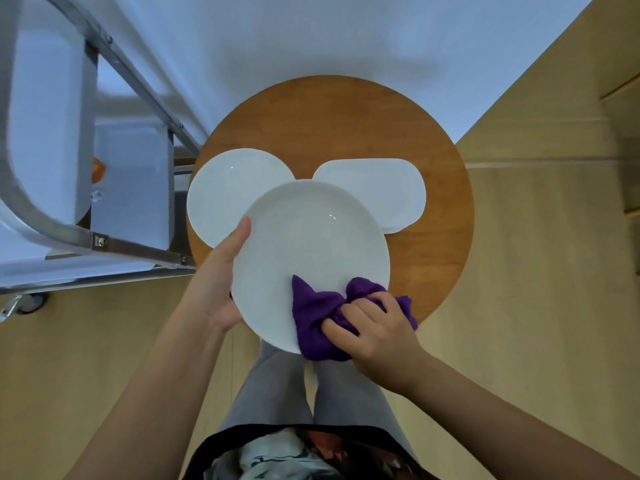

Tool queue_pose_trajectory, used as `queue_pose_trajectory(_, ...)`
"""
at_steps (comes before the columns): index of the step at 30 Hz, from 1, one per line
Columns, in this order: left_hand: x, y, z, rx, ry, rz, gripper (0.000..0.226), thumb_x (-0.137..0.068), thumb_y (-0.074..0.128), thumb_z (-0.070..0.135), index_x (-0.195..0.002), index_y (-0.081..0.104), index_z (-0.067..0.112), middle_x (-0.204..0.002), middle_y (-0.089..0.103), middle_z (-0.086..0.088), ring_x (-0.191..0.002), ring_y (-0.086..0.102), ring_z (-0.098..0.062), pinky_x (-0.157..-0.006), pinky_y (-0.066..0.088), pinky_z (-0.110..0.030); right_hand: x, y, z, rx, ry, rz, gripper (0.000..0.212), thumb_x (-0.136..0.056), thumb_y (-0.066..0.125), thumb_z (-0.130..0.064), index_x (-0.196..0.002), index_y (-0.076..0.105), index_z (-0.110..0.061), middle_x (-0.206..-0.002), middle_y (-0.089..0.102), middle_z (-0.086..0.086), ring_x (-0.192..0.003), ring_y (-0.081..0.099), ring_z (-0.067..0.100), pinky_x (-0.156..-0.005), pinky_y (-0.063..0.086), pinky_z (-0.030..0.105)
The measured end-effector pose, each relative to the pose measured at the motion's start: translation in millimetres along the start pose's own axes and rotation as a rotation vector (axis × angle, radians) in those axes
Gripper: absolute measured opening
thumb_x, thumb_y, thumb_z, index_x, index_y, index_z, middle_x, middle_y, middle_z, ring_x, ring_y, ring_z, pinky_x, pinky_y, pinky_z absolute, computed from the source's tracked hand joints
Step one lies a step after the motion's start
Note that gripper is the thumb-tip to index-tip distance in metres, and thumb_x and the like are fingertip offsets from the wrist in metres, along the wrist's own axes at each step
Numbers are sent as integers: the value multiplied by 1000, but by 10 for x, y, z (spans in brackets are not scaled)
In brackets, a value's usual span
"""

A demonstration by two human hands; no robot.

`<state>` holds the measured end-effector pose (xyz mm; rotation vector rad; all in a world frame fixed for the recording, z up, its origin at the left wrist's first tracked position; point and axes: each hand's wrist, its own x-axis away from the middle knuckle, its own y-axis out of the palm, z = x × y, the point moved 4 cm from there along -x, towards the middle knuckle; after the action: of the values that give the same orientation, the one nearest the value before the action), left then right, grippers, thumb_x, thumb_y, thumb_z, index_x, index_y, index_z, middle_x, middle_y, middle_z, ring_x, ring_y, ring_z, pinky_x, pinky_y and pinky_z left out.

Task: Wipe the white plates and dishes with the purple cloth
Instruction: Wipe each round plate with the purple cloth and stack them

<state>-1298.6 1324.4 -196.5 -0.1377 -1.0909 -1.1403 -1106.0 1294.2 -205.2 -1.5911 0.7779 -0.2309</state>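
The round plate [308, 251] we hold above the round table [443, 216] hides parts of two other dishes. Our left hand [221, 282] grips its left rim, thumb on top; our right hand [377, 327] clutches the purple cloth [315, 313], bunched against its near edge.

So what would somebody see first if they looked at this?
Probably the bright purple cloth, bunched in the right hand against the lower edge of a big white plate. The left hand holds that plate over a round wooden table, where two more white dishes sit behind it.
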Motion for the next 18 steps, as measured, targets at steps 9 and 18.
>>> queue_pose_trajectory(9,-94,-3,152,-333,-9,128,69,-65,43,76,-118,57,33,-143,45,-3,-133,41,-30,-109,31,-57,-284,-340,123,-1501,947,-54,52,-53,82,-37,-99,61,-46,-97,68,-13,-93,66,9,-70,56,25)
queue_pose_trajectory(18,-189,-259,-217,-11,32,225,55,-79,49,65,-116,64,27,-107,72,0,-93,71,-20,-65,58,-37,-228,-274,496,-1974,1047,174,65,-43,94,-33,-102,70,-23,-100,73,3,-90,70,19,-69,56,27)
